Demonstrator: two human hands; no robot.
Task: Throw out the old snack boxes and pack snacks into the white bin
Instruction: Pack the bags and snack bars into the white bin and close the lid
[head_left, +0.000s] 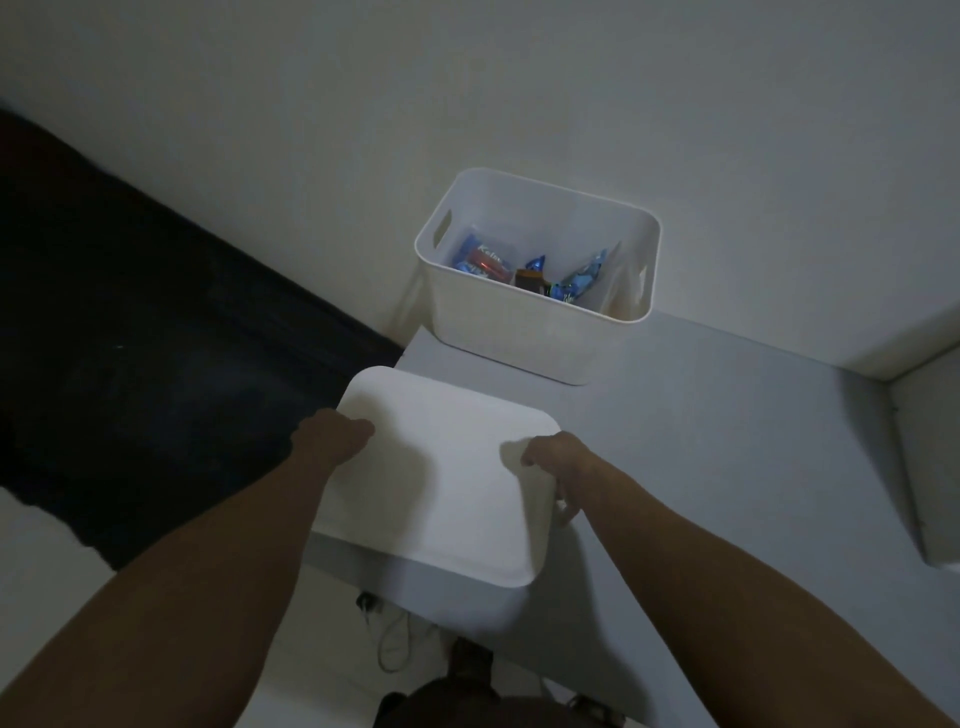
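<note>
1 white bin (519, 332), 1 lid (441, 483), 2 hands, approx 3 snack packs (485, 260)

- Bin (524, 322): plain white.
- Lid (441, 483): plain white.
- Snacks (524, 267): blue wrappers, one with red, one brown.
- Counter (701, 431): pale grey.
- Wall (467, 78): off-white.
- Floor (130, 312) on the left: black.

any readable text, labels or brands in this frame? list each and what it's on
"Kel…": white script on the red and blue snack packet at the left inside the white bin; the rest is blurred.
Blue wrappers at the right in the bin: print too blurred to read.
Dark wrapper in the middle: nothing legible.
White lid, held by left hand and right hand: no text.
</note>
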